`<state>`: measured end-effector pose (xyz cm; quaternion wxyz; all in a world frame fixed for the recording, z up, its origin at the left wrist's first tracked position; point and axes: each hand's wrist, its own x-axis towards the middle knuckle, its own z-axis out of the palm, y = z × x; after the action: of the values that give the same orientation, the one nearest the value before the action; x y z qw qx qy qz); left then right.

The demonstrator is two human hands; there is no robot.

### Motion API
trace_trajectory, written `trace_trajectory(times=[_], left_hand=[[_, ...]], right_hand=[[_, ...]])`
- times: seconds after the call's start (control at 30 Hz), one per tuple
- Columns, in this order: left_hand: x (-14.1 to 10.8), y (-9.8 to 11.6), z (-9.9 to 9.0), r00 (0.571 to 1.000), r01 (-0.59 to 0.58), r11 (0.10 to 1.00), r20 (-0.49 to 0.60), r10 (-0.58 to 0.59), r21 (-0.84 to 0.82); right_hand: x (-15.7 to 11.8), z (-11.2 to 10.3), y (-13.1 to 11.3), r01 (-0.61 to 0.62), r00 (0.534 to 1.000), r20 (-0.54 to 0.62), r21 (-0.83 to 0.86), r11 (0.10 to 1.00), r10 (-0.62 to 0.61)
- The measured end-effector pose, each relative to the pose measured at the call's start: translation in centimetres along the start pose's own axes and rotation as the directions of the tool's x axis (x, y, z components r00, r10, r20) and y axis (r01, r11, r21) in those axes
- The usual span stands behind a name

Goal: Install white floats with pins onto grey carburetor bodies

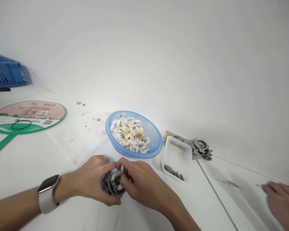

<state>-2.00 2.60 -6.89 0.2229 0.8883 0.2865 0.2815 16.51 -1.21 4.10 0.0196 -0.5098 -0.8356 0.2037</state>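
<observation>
Fingers of the person's left hand [91,178] are clamped around a small, round, grey housing [108,186] with an open face, the thumb along its near side. It is held low in front of the person, over the white tabletop [86,215], just on the near side of the basket. The right hand [144,183] meets it from the other side, forefinger and thumb curled in at a white curved piece [116,175] in the opening; from here I can't tell whether they grip that piece or only touch it. The two forefingers come very close at the top.

Beyond the hands sits a round, blue, perforated plastic basket [156,146], heaped with white and cream plastic rings [127,131], one of them amber. Just right of it is a shallow white plastic tray [179,155] with thin metal pins [173,173] at its near end, and past that some grey metal parts [202,147]. Over to the left lies a pink-printed, green-rimmed hand fan [29,110]. At the far right, another person's hand [283,202] is blurred.
</observation>
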Motion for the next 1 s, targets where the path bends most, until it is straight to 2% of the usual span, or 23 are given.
trace_trajectory(times=[0.4, 0.53, 0.63, 0.73, 0.87, 0.93, 1.0], left_hand=[[0.1, 0.6, -0.4, 0.999, 0.02, 0.997, -0.04, -0.023, -0.079], [0.0, 0.5, -0.2, 1.0, 0.025, 0.996, -0.005, -0.026, -0.088], [0.1, 0.4, -0.2, 0.998, 0.047, 0.997, 0.054, -0.043, -0.067], [0.0, 0.4, -0.4, 0.996, 0.044, 0.998, 0.074, -0.041, -0.047], [-0.2, 0.4, -0.6, 0.999, 0.001, 0.999, 0.044, 0.001, -0.054], [-0.2, 0.3, -0.6, 0.999, -0.014, 0.999, 0.034, 0.016, -0.049], [-0.1, 0.2, -0.6, 0.999, -0.022, 0.999, 0.028, 0.024, -0.044]], right_hand=[[0.1, 0.0, 0.3, 0.036, 0.999, -0.016, 0.11, 0.993, -0.035], [0.3, 0.2, 0.6, 0.052, 0.998, -0.031, 0.178, 0.983, -0.047], [0.3, 0.2, 0.9, 0.071, 0.996, -0.076, 0.248, 0.966, -0.054], [-0.2, -0.4, 1.1, 0.091, 0.984, -0.175, 0.278, 0.956, -0.043], [-1.0, -1.1, 1.0, 0.105, 0.935, -0.351, 0.148, 0.983, -0.047], [-1.1, -1.0, 0.7, 0.116, 0.92, -0.379, 0.009, 0.993, -0.104], [-1.1, -0.4, 0.2, 0.13, 0.92, -0.353, -0.14, 0.982, -0.172]])
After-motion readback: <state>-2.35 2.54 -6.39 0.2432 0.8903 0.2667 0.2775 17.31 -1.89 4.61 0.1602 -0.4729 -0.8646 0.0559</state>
